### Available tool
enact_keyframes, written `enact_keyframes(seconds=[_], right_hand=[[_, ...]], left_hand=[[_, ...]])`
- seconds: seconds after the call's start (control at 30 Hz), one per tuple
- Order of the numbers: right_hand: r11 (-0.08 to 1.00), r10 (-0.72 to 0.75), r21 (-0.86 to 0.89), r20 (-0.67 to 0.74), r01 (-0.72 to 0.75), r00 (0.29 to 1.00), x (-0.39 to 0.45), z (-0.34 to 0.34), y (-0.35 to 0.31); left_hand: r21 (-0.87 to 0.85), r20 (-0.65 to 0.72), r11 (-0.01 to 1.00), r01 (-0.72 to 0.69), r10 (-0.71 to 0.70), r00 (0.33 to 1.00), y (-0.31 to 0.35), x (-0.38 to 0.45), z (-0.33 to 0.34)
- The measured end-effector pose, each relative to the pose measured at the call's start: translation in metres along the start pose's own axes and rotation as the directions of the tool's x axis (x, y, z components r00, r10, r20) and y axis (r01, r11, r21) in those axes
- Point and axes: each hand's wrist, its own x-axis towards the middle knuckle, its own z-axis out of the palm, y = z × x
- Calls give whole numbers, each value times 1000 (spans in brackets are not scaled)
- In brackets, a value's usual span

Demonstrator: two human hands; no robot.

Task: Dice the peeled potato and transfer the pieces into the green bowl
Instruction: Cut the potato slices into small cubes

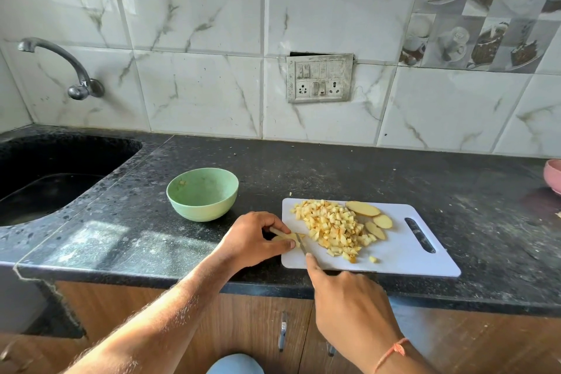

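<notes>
No readable brand or writing anywhere; the switch plate (319,78) on the tiled wall has no legible marks. Left hand (253,238) has its fingers curled round a bundle of potato strips (283,236) at the left edge of the white cutting board (403,255), pinching them down. Right hand (349,307) grips the knife (301,243), index finger stretched along the spine, handle hidden in the fist; the blade sits just beside the left fingertips. One heap of diced potato (334,228) lies mid-board, too many cubes to count, one stray cube near the front edge. Three potato slices (362,208) lie right of the heap. One green bowl (202,194) stands left of the board, apart from it, with one small scrap inside. The board's front edge sits close to the edge of the dark counter (151,237); open counter lies behind and right. One sink (45,179) far left, one tap (76,76), one pink bowl (554,176) cut off at the right edge.
</notes>
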Motion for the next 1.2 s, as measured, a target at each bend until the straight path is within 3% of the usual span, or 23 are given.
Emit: enact_keyframes(seconds=[0.33,0.9,1.2], right_hand=[[997,53,-61,2,-53,999,-9,0,17],[997,62,52,-137,-55,989,-1,-10,8],[999,29,25,-69,-27,997,1,-7,-8]], left_hand=[[25,-21,1000,1,0,1000,2,-3,1],[-71,-70,997,10,-15,997,1,-5,-3],[-86,-24,995,56,-58,998,5,-7,-5]])
